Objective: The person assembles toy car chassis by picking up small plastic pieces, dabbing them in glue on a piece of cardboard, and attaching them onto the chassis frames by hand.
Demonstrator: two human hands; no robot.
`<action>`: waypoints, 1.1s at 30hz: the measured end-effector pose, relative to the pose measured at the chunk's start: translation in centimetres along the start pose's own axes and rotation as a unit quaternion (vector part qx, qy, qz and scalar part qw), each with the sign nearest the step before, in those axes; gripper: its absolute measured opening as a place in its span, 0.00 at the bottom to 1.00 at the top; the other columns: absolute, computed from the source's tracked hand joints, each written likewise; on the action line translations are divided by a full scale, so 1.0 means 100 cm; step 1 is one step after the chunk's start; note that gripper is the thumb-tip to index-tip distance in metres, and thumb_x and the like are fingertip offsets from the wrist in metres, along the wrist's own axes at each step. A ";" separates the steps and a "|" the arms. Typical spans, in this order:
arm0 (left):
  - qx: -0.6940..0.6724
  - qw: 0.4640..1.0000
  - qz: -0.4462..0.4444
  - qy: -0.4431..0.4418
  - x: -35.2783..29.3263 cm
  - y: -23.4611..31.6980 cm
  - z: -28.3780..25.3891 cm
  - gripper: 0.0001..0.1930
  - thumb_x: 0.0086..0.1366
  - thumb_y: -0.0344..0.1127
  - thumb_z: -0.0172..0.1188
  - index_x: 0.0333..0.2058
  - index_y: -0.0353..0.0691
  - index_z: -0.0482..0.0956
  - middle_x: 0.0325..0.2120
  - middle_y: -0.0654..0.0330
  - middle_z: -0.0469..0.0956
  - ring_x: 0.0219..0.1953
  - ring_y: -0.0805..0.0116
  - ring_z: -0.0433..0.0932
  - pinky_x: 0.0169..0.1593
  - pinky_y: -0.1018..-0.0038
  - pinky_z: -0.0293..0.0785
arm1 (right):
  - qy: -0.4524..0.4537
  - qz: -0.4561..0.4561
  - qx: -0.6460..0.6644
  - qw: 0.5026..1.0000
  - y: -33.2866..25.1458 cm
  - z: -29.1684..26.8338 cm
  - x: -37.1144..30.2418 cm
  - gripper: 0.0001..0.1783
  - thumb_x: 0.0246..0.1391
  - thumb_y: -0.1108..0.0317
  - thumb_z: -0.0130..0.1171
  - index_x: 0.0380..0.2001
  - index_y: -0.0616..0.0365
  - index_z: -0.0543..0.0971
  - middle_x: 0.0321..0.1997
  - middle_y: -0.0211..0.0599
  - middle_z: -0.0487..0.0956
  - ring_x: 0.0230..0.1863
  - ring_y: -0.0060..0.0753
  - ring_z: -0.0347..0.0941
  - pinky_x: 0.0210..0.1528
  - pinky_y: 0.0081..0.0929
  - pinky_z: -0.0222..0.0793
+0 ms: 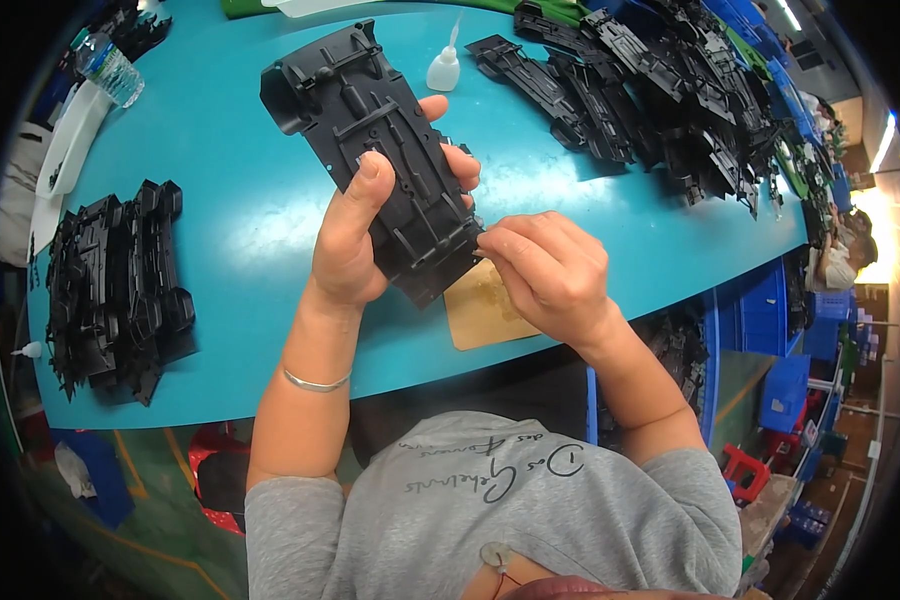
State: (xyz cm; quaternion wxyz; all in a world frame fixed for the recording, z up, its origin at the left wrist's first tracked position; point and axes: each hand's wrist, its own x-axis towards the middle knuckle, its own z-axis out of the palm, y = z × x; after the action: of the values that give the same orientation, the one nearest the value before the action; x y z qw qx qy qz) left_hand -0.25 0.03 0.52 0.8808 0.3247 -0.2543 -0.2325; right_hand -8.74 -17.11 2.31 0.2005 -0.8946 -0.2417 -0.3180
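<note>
My left hand point(354, 225) grips a black plastic toy-car chassis point(390, 140) above the teal table, thumb across its face and fingers round the far side. The chassis is tilted, its lower end toward me. At its lower right corner my right hand point(552, 268) pinches with thumb and forefinger. Whatever lies between those fingertips is too small or hidden to name. Below the right hand a tan pad point(482, 310) with a stained middle lies on the table, partly covered by the hand and the chassis.
Several black chassis point(120, 285) are stacked at the left; a larger heap point(650, 90) lies at the far right. A small white dropper bottle point(444, 70) stands beyond the chassis. A clear water bottle point(110, 68) is far left, near a white tray point(78, 140). Blue bins point(755, 310) stand right of the table.
</note>
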 end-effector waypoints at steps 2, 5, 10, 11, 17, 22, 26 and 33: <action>0.007 1.000 -0.005 -0.005 0.000 0.000 -0.001 0.37 0.70 0.56 0.46 0.65 0.32 0.52 0.44 0.52 0.77 0.45 0.65 0.76 0.51 0.69 0.75 | -0.001 0.002 0.001 1.000 0.000 0.001 -0.001 0.10 0.36 0.79 0.65 0.27 0.59 0.79 0.28 0.33 0.78 0.26 0.32 0.74 0.27 0.27 0.72; 0.011 1.000 -0.004 -0.004 0.000 -0.001 -0.001 0.37 0.70 0.56 0.47 0.65 0.32 0.53 0.44 0.52 0.77 0.45 0.65 0.77 0.51 0.69 0.75 | -0.002 0.003 0.000 1.000 0.001 0.001 -0.001 0.11 0.36 0.80 0.64 0.28 0.59 0.79 0.28 0.33 0.78 0.26 0.32 0.74 0.27 0.27 0.72; 0.007 1.000 -0.001 -0.003 0.000 -0.002 0.000 0.37 0.70 0.56 0.47 0.65 0.32 0.53 0.43 0.52 0.77 0.44 0.65 0.77 0.51 0.70 0.75 | -0.006 0.007 -0.001 1.000 0.000 0.000 -0.001 0.11 0.36 0.80 0.64 0.28 0.59 0.79 0.28 0.33 0.78 0.26 0.32 0.75 0.27 0.26 0.72; 0.005 1.000 -0.002 -0.002 0.001 -0.002 0.000 0.37 0.70 0.56 0.47 0.65 0.32 0.53 0.43 0.52 0.77 0.44 0.65 0.77 0.50 0.70 0.75 | -0.005 0.008 -0.001 1.000 0.000 -0.001 -0.001 0.11 0.36 0.80 0.64 0.28 0.59 0.79 0.28 0.33 0.79 0.26 0.32 0.75 0.27 0.26 0.72; -0.006 1.000 0.006 0.006 0.000 0.000 0.000 0.36 0.70 0.55 0.47 0.65 0.33 0.52 0.43 0.52 0.77 0.44 0.64 0.77 0.49 0.69 0.76 | 0.022 0.043 0.000 0.999 -0.004 -0.002 -0.001 0.11 0.38 0.78 0.67 0.29 0.59 0.79 0.28 0.33 0.79 0.26 0.33 0.75 0.27 0.26 0.71; -0.012 1.000 0.007 0.001 0.000 0.000 0.001 0.36 0.70 0.54 0.47 0.65 0.33 0.52 0.43 0.52 0.77 0.44 0.64 0.77 0.49 0.69 0.76 | 0.025 0.030 -0.006 0.999 0.000 -0.002 -0.002 0.11 0.38 0.79 0.66 0.29 0.60 0.79 0.27 0.34 0.79 0.25 0.34 0.75 0.27 0.26 0.71; -0.012 1.000 0.006 -0.001 0.000 -0.001 0.000 0.35 0.70 0.54 0.47 0.65 0.33 0.53 0.43 0.52 0.77 0.44 0.64 0.77 0.50 0.69 0.76 | 0.021 0.020 -0.008 1.000 0.002 -0.001 -0.003 0.12 0.36 0.81 0.64 0.29 0.59 0.79 0.28 0.33 0.79 0.25 0.33 0.75 0.26 0.25 0.71; 0.046 0.999 0.002 0.022 0.002 0.000 0.000 0.41 0.67 0.60 0.47 0.64 0.29 0.52 0.42 0.48 0.77 0.44 0.61 0.79 0.48 0.65 0.80 | 0.002 0.039 -0.003 0.999 -0.002 -0.005 -0.001 0.11 0.36 0.84 0.65 0.27 0.61 0.80 0.27 0.37 0.80 0.27 0.37 0.76 0.29 0.27 0.72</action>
State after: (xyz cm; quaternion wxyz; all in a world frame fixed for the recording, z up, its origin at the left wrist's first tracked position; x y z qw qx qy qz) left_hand -0.14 -0.09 0.54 0.8709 0.3688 -0.2463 -0.2117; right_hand -9.20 -17.21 2.67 0.2108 -0.9031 -0.2056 -0.3125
